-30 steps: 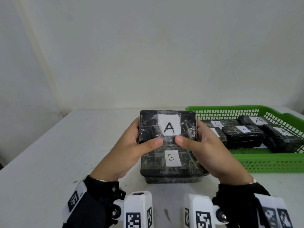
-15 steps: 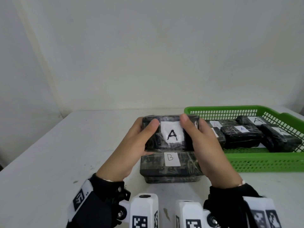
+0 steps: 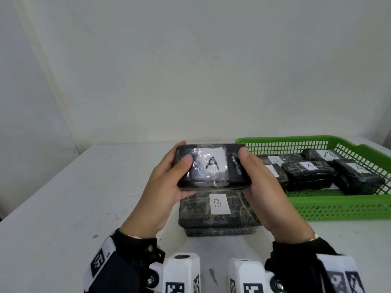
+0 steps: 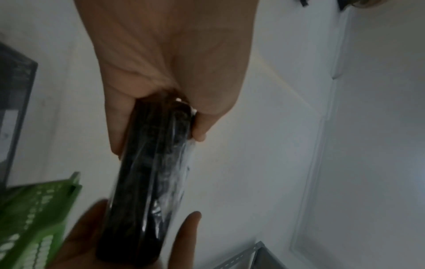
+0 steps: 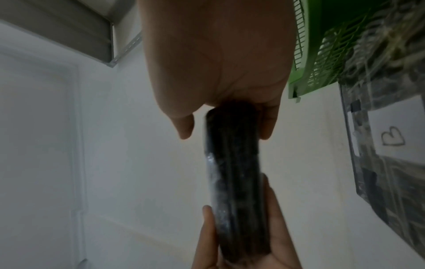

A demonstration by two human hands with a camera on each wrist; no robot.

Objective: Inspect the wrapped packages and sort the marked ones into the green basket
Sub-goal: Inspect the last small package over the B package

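Both hands hold a black film-wrapped package marked A (image 3: pixel 211 166) above the table. My left hand (image 3: pixel 169 182) grips its left end with the thumb on top, and my right hand (image 3: pixel 260 182) grips its right end the same way. Each wrist view shows the package edge-on (image 4: pixel 147 182) (image 5: pixel 234 172) between thumb and fingers. Under it, a larger wrapped package marked B (image 3: pixel 218 214) lies flat on the white table. The green basket (image 3: pixel 338 208) stands to the right and holds several black packages marked A (image 3: pixel 309 172).
The white table (image 3: pixel 74 208) reaches the wall at the back and stretches away to the left of the packages. The basket's near wall is just right of my right hand. A small smudge (image 3: pixel 212 275) marks the table near its front edge.
The A package has tipped from upright, facing me, toward flat, and both thumbs have shifted from its lower front edge onto its top face. The B package and basket have not moved.
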